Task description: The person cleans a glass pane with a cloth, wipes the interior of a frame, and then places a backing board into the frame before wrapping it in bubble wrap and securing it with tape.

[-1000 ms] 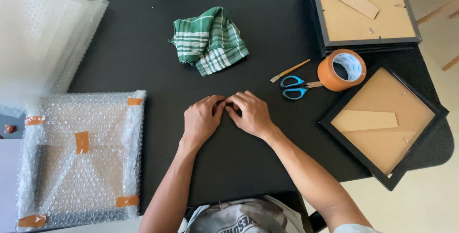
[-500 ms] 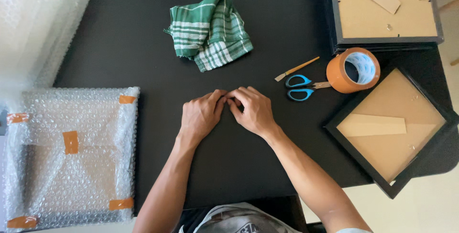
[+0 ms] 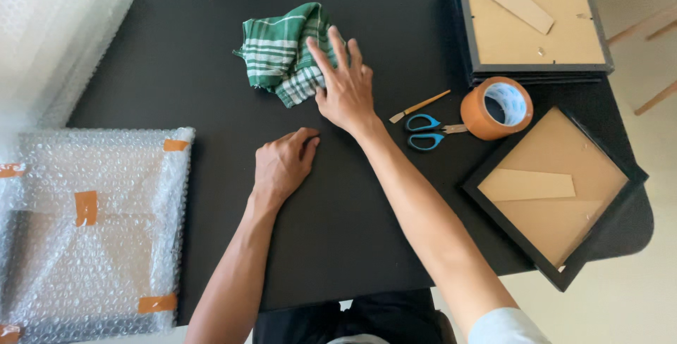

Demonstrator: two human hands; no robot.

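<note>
The right hand (image 3: 347,88) lay with spread fingers on a crumpled green-checked cloth (image 3: 282,53) on the matte black surface (image 3: 211,69). Below the cloth, the left hand (image 3: 282,166) rested loosely curled, holding nothing.

Bare forearms; white short sleeve on right arm; dark trousers.

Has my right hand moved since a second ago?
Yes. The right hand left the left hand at the table's middle and reached away from the body onto the green cloth.
</note>
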